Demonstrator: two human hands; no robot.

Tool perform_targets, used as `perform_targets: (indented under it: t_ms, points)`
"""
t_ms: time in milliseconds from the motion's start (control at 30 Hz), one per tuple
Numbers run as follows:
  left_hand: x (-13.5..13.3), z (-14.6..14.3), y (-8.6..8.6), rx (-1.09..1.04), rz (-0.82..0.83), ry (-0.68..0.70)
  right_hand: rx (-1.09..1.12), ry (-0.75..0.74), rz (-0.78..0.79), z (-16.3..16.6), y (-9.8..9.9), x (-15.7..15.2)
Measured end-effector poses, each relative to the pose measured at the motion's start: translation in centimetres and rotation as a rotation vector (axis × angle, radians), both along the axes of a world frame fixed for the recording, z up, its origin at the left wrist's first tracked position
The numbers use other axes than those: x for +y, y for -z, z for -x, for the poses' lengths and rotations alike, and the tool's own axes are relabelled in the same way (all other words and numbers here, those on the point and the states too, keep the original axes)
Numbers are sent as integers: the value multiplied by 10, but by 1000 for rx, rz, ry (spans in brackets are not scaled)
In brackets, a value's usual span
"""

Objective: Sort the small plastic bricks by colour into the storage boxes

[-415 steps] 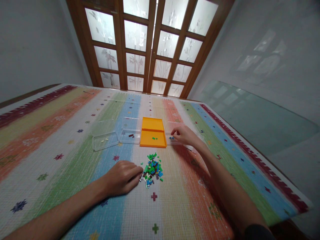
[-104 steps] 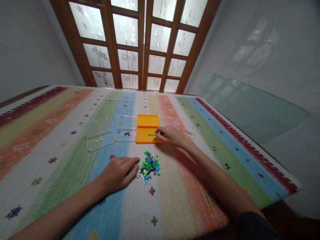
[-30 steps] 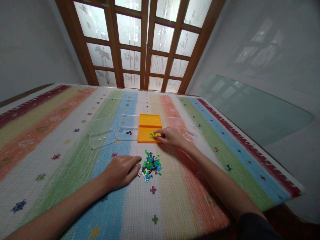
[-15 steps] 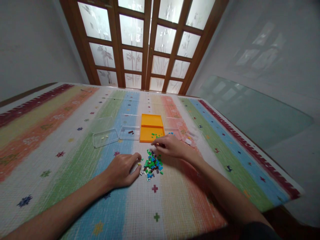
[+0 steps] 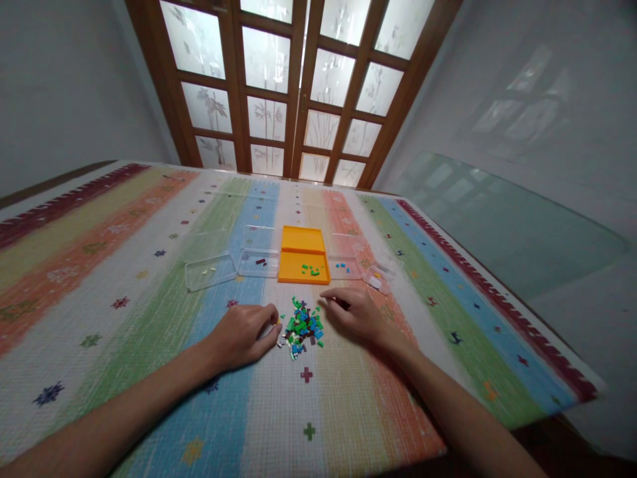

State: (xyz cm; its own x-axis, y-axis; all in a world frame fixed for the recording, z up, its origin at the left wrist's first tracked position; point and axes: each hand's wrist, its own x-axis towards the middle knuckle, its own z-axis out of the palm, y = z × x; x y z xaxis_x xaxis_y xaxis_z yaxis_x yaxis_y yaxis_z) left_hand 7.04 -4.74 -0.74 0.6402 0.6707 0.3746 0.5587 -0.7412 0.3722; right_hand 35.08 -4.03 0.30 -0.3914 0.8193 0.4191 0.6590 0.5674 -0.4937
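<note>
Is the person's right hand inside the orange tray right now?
No, the right hand lies on the striped cloth beside the pile of small bricks, nearer the person than the orange tray.

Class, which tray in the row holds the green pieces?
The orange tray, mid-row: the only coloured one. The clear trays beside it hold other colours.

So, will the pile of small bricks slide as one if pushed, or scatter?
Probably scatters: the pile of small bricks is loose pieces, some apart at its edge. Each looks tiny, so likely light, fiddly to pinch. The woven mat may slow sliding.
</note>
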Motion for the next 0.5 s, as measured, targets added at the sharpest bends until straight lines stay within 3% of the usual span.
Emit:
perform_targets:
  t_ms: [300,500]
  points:
    - [8,12,-10,-85,117,18,-29,-34,-50,2,10,2]
    - [29,41,-33,-178,-38,-207,-30,-54,-76,2,12,3]
